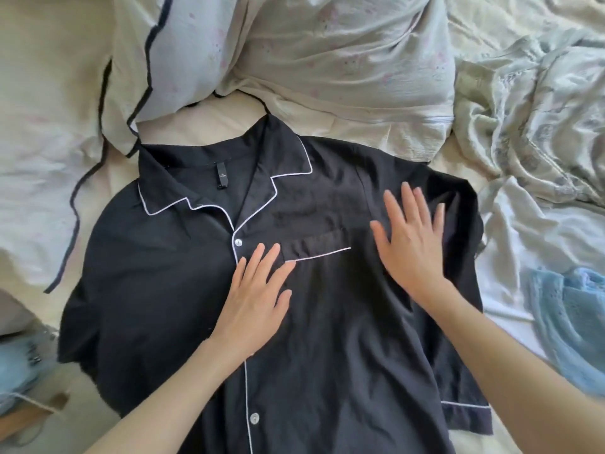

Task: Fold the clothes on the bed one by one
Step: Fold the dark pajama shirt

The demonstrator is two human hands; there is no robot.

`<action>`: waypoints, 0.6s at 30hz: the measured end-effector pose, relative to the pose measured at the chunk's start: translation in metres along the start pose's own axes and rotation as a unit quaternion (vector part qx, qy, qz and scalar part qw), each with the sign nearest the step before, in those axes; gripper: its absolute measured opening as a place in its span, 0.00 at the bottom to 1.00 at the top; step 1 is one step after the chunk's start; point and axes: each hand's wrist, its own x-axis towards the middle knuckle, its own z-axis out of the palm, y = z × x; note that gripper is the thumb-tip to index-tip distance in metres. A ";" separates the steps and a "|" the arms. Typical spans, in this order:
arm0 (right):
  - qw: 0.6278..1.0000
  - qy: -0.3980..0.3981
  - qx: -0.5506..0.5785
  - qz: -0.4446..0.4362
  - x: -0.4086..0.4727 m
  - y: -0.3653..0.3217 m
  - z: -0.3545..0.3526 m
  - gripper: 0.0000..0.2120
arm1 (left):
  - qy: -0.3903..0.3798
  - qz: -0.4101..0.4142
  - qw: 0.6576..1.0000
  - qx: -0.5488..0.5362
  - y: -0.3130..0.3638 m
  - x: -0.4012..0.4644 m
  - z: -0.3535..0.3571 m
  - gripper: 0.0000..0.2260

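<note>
Garment in hand: we have the black pyjama shirt (157, 290) spread face up in the middle of the bed (42, 77), collar toward the pillow (294, 50), buttoned down the front with white piping along the collar, placket and chest pocket (316, 250).

Left hand: our left hand (258, 296) lies flat on the chest just beside the placket, fingers straight and slightly spread, the fingertips reaching the near corner of the pocket; it holds nothing.

Right hand: our right hand (412, 237) presses flat on the shirt's right shoulder area, fingers splayed, gripping nothing (it looks blurred, so it may be sliding across the cloth).

Right sleeve: the sleeve (465, 371) on that side seems turned in over the body with its piped cuff near the bottom edge, though the dark cloth makes the layers hard for us to separate.

Left sleeve: this one lies out to the side, not folded.

Progress: we judge this shirt to be at the smoothing stage, with at most 1 side turned in; the other side and the lengthwise fold are not yet done.

Left to do: a light blue lace garment (569, 326) lies loose at the right edge, and a denim piece (23, 365) at the left edge; whether that one is folded we cannot tell.
</note>
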 end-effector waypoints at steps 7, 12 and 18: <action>0.982 -0.138 0.040 -0.123 -0.086 -0.127 0.047 0.26 | 0.089 -0.151 0.984 -0.015 -0.088 -0.091 -0.032 0.18; 0.969 -0.223 0.025 -0.099 -0.118 -0.160 0.062 0.26 | 0.104 -0.278 0.954 -0.034 -0.152 -0.107 -0.056 0.25; 0.971 -0.233 0.037 -0.050 -0.123 -0.171 0.060 0.27 | 0.075 -0.360 0.926 -0.089 -0.175 -0.118 -0.050 0.28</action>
